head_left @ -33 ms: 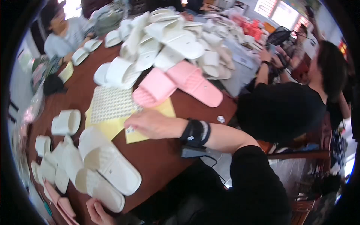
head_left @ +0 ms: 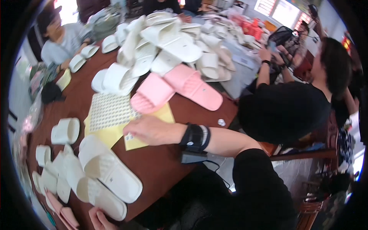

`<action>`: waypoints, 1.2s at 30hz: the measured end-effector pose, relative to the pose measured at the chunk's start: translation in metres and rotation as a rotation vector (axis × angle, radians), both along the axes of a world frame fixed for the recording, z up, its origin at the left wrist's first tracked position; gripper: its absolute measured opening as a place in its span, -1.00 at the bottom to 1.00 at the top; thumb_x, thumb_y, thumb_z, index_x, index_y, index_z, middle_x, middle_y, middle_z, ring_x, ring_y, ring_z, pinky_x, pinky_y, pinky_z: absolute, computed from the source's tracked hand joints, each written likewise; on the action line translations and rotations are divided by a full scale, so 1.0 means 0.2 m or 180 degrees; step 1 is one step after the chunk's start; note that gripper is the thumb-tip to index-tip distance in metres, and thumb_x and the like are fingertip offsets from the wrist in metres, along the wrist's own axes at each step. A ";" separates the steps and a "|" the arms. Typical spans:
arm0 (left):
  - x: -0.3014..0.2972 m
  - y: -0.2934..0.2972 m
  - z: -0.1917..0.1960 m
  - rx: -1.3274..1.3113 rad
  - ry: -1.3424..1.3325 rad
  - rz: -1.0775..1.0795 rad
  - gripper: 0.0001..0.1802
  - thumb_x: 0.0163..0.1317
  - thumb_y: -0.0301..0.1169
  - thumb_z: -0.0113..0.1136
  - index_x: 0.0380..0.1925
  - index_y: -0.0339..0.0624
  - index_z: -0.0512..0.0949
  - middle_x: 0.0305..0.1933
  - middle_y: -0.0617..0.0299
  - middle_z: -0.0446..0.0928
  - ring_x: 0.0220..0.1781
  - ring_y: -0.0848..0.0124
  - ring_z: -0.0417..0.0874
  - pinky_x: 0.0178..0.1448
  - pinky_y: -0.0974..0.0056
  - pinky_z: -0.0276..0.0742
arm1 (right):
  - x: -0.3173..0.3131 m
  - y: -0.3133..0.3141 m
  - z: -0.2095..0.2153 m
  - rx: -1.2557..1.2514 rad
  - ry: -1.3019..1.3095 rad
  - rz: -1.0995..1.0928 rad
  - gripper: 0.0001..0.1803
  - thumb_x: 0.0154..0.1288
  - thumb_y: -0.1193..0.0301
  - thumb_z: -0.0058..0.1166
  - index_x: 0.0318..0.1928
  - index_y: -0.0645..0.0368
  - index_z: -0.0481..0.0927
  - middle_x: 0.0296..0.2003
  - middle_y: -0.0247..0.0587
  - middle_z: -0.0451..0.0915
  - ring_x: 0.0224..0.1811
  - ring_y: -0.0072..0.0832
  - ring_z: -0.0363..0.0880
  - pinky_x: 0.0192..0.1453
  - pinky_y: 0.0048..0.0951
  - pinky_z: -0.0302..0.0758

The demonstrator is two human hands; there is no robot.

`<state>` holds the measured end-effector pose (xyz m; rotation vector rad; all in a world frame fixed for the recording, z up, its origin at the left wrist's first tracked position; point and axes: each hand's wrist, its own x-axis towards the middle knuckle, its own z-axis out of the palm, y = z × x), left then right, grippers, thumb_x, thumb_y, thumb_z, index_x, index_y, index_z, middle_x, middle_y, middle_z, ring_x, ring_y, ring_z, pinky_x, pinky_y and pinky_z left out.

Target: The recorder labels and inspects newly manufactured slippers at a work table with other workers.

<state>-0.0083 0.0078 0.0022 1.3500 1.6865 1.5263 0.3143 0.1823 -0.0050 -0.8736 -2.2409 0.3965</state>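
Head view: white slipper by left hand lies diagonally, toe upper-left.

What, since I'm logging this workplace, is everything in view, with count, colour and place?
Far white slide sandals: many, heaped beyond counting, white to cream, far table
Near white slide sandals: several, overlapping, white, table's left
Front pink slide sandals: two, pink, before the heap
Tilted pink slide sandal: at least one, pink, lower left
Label sheet: one, white, gridded, mid-table
Papers: at least two, yellow, under and beside the sheet
Table: one, brown, beneath these
Co-workers: several, nearest tops black and pale grey, around the table
Background clutter: mixed, too blurred to itemise
Wristband: one, black, right wrist
Right hand: one, bare, over yellow paper
Left hand: one, bare, lower edge, beside near sandals
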 end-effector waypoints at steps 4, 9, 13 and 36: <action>0.02 -0.03 0.04 0.0130 0.0566 0.0058 -0.79 0.37 -0.43 0.06 -0.32 -0.41 0.53 -0.37 0.17 0.50 -0.32 0.36 0.43 -0.19 0.30 0.40 | 0.00 -0.02 0.00 -0.0114 0.0071 -0.0162 -0.81 0.30 0.49 -0.09 -0.11 0.12 0.52 -0.21 -0.12 0.59 -0.16 -0.13 0.58 -0.11 -0.13 0.48; 0.04 -0.02 0.04 0.0171 0.0590 0.0061 -0.77 0.38 -0.41 0.07 -0.29 -0.42 0.54 -0.34 0.15 0.52 -0.31 0.35 0.46 -0.18 0.29 0.42 | 0.00 -0.02 -0.01 -0.0375 0.0485 -0.0181 -0.83 0.34 0.54 -0.07 -0.08 0.14 0.45 -0.21 -0.07 0.54 -0.17 -0.06 0.53 -0.10 -0.13 0.47; 0.03 -0.03 0.03 0.0183 0.0564 0.0079 -0.77 0.38 -0.41 0.08 -0.28 -0.42 0.55 -0.34 0.15 0.53 -0.31 0.35 0.46 -0.17 0.30 0.43 | 0.00 -0.02 -0.02 -0.0419 0.0555 -0.0200 -0.83 0.35 0.55 -0.08 -0.07 0.16 0.43 -0.20 -0.03 0.53 -0.15 -0.05 0.53 -0.08 -0.13 0.47; 0.03 -0.02 0.04 0.0148 0.0615 0.0050 -0.76 0.37 -0.39 0.09 -0.30 -0.41 0.56 -0.36 0.16 0.54 -0.32 0.36 0.47 -0.18 0.31 0.44 | 0.01 -0.02 -0.01 -0.0464 0.0871 -0.0198 -0.84 0.34 0.57 -0.10 -0.08 0.22 0.43 -0.19 -0.02 0.53 -0.12 -0.08 0.53 -0.04 -0.16 0.48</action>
